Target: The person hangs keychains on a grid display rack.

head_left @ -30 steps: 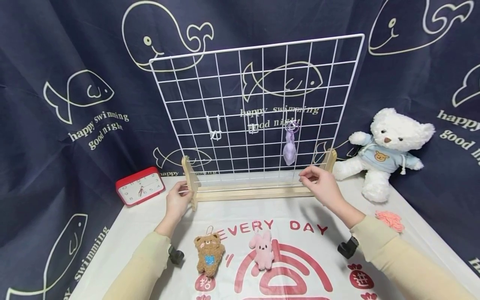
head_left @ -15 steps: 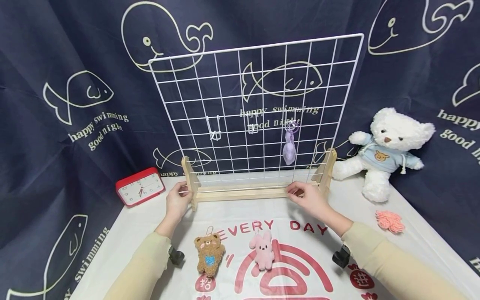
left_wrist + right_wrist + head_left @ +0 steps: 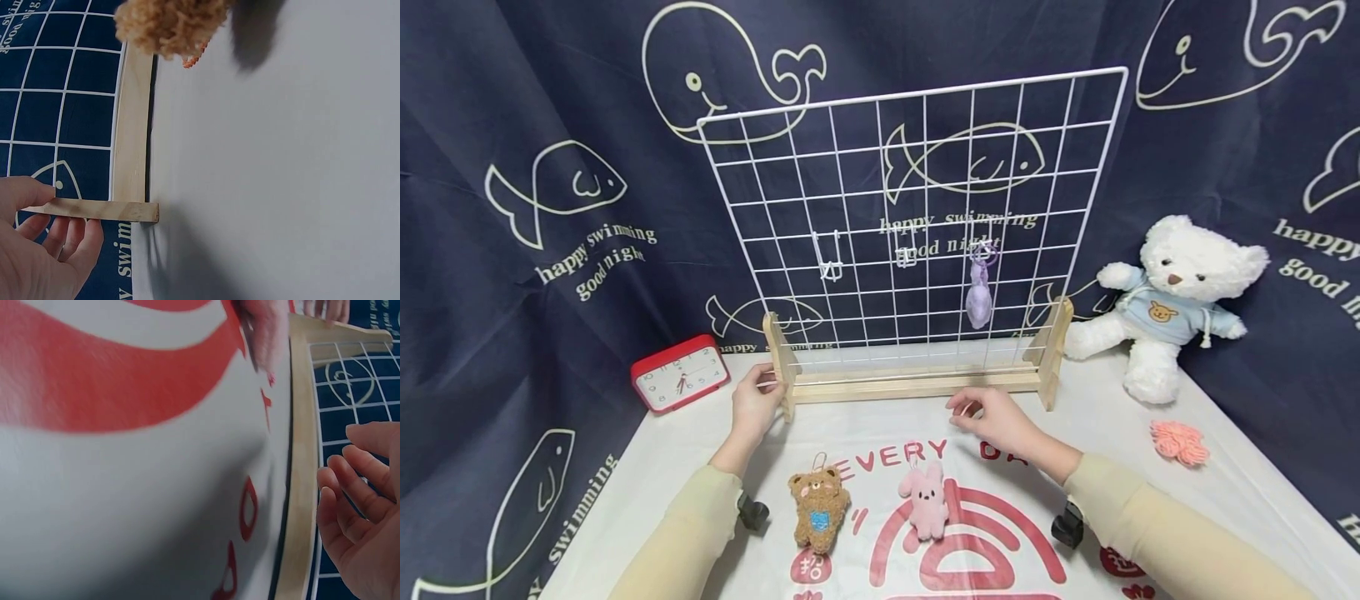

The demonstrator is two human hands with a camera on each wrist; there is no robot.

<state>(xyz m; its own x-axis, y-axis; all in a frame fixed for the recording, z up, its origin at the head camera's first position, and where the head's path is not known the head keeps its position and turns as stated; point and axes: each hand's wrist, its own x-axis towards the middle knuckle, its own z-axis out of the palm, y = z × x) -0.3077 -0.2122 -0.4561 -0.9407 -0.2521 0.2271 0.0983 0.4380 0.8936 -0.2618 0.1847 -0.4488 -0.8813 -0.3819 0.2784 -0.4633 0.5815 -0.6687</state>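
The thumb and fingers of my left hand (image 3: 758,404) pinch the wooden side foot (image 3: 106,210) at the left end of a white wire grid rack (image 3: 910,101). My right hand (image 3: 996,423) holds nothing, its fingers loosely curled in front of the rack's wooden base bar (image 3: 880,388). Below that hand, a pink bunny plush keychain (image 3: 928,504) lies on the table, with a brown bear plush keychain (image 3: 818,512) to its left. From the right hook of the grid hangs a purple plush keychain (image 3: 979,302). Two white hooks, one left (image 3: 829,265) and one middle (image 3: 906,257), carry nothing.
A red alarm clock (image 3: 681,375) stands left of the rack. On the right, a white teddy bear (image 3: 1180,287) in a blue top sits against the dark whale-print curtain (image 3: 587,75). A coral-coloured fluffy item (image 3: 1180,442) lies in front of the teddy.
My right hand has come down and left, from below the purple keychain, past the base bar, toward the pink bunny. My left hand stays on the wooden foot.
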